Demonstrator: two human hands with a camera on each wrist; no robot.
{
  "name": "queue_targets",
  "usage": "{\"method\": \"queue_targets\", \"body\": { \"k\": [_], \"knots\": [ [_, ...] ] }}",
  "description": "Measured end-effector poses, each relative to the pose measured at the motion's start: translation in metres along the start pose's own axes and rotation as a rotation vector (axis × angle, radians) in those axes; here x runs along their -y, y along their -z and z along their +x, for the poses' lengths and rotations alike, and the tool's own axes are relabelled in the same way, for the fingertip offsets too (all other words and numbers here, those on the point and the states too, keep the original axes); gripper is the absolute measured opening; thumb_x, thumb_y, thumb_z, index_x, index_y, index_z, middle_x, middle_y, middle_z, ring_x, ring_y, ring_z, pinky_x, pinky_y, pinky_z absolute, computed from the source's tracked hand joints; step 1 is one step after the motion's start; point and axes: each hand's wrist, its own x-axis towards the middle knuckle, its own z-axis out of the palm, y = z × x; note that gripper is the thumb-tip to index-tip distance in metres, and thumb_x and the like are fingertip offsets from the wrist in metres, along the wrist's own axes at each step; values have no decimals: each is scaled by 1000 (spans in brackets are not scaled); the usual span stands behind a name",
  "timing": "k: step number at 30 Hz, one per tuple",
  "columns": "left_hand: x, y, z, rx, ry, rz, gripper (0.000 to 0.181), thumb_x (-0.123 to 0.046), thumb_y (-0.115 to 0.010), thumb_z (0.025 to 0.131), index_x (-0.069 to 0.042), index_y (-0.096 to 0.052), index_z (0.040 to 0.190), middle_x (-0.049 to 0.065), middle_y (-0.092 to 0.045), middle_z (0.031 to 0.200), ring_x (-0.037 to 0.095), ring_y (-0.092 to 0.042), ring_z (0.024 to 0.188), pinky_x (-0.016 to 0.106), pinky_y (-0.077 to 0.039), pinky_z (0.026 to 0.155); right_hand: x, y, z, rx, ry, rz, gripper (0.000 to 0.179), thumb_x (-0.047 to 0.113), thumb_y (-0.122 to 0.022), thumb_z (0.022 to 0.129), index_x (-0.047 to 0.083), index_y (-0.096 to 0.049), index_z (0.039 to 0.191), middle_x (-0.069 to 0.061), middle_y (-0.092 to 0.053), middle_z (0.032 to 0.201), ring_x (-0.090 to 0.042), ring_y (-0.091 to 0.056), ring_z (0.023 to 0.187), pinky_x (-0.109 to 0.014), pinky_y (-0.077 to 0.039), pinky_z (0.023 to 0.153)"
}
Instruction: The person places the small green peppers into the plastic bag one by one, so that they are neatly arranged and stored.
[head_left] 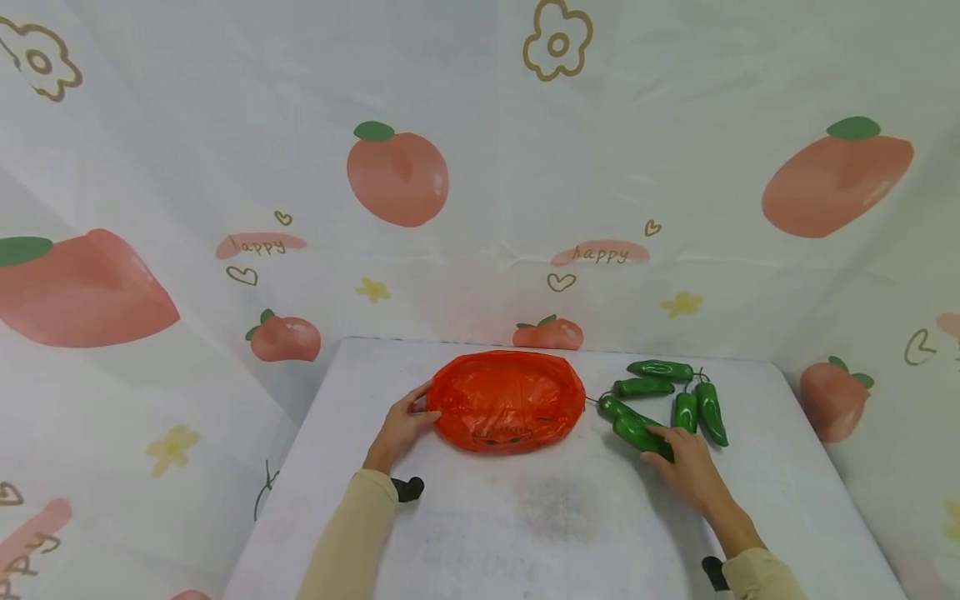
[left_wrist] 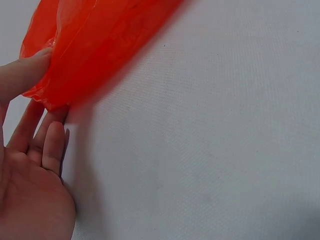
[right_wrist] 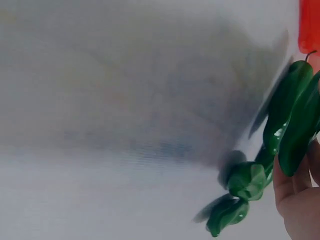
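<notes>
A red plastic bag (head_left: 504,387) with dark print lies puffed out on the white table. My left hand (head_left: 400,427) pinches its left edge, thumb on top and fingers beneath, as the left wrist view shows on the bag (left_wrist: 105,45). To the right of the bag is a bunch of glossy green chili peppers (head_left: 660,371) joined by thin stems. My right hand (head_left: 692,468) grips one green chili pepper (head_left: 636,433) at the bunch's near side. In the right wrist view this pepper (right_wrist: 298,135) lies alongside another pepper (right_wrist: 289,100), with fingers behind it.
The white table (head_left: 480,533) ends at the back against a curtain (head_left: 480,275) printed with fruit and flowers. A thin dark green stem-like piece (head_left: 267,482) shows at the table's left edge. Dark knobs stick out at the left wrist (head_left: 408,488) and right wrist (head_left: 714,573).
</notes>
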Motion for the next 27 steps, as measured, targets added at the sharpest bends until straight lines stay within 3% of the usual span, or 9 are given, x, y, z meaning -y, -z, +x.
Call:
{"method": "queue_targets", "body": {
  "k": [8,19,27],
  "knots": [
    [0,1,0,10,14,-31,64,-24,-77,91,-40,-52,147,5,-59,145,28,-57,127,48,-52,109,12,10,9,-41,55,-8,49,19,-77,90,0,-63,133,-25,-67,123,-39,-59,108,-47,-48,82],
    [-1,4,-4,24,8,-31,64,-25,-75,92,-38,-50,150,5,-57,148,30,-55,131,49,-51,110,29,23,33,-60,133,-24,50,20,-78,89,1,-64,133,-25,-66,129,-45,-55,120,-64,-48,99],
    [-3,2,-2,29,18,-35,63,-25,-74,93,-38,-50,150,5,-56,149,29,-54,132,49,-50,112,41,35,48,-77,192,-40,48,19,-80,87,1,-66,129,-23,-67,126,-46,-56,118,-64,-47,100]
  ]
}}
